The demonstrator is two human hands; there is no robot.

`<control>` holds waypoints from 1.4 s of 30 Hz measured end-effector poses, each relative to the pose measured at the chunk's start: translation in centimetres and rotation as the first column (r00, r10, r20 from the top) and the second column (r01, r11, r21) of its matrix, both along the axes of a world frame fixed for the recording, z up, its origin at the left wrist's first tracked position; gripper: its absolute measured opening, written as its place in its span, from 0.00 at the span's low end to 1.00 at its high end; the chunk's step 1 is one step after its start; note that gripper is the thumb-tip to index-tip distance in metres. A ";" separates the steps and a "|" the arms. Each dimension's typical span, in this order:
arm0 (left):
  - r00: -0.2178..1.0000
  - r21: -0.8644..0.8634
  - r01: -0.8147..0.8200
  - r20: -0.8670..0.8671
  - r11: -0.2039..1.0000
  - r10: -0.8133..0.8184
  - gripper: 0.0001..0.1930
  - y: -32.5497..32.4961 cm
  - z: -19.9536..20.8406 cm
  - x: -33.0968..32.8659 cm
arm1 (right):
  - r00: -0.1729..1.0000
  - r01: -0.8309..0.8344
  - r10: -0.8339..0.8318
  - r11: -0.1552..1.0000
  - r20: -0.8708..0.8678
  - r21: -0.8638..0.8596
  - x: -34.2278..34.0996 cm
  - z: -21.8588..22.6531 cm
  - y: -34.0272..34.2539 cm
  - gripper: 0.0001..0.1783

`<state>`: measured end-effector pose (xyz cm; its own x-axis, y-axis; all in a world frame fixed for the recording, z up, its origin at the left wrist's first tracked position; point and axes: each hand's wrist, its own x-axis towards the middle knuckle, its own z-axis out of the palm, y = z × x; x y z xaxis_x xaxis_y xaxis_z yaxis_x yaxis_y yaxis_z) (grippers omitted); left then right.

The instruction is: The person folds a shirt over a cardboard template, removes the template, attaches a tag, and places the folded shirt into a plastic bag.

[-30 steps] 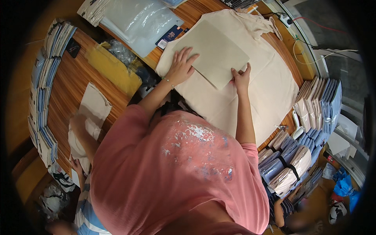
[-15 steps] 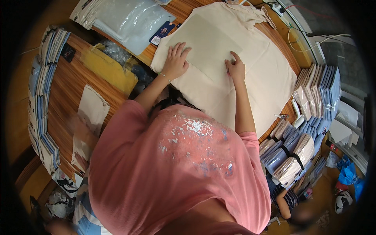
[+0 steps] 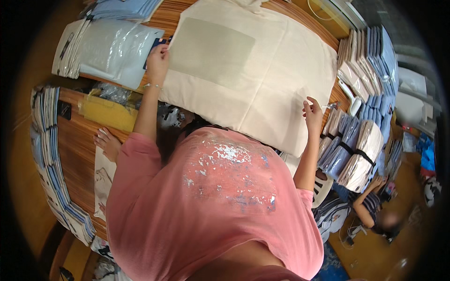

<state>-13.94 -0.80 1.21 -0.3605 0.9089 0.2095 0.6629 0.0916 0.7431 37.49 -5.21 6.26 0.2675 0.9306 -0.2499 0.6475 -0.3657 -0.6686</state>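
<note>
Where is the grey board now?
In the head view, the grey board lies on the left part of the cream cloth, beside the left hand.

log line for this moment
left hand: at cream garment, left edge; right hand: near its right edge; grey-green sheet: flat on garment

Grey board (image 3: 215, 51) on cream cloth (image 3: 286, 84) (left hand (image 3: 158, 60) alongside)
</note>
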 end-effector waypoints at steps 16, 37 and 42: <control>0.992 -0.190 -0.051 0.101 0.981 0.071 0.09 3.4 -1.5 -1.1 | 0.971 0.152 -0.167 0.984 -0.171 -0.098 1.2 -0.7 -4.8 0.17; 0.693 -0.738 0.651 0.674 -0.180 -0.256 0.13 -6.6 7.9 -1.2 | 0.881 -0.006 0.005 1.000 0.472 0.001 5.7 -0.8 -1.8 0.18; 0.670 -0.668 0.741 0.742 -0.070 0.026 0.12 -17.3 -6.7 -1.6 | 0.979 -0.199 0.103 0.339 -0.174 -0.920 4.9 0.7 -12.3 0.24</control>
<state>-15.55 -18.14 -5.53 0.4393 0.1361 -0.8879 0.5377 0.7520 0.3813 42.36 -17.48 7.00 0.0858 0.1093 -0.9903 0.7311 -0.6822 -0.0119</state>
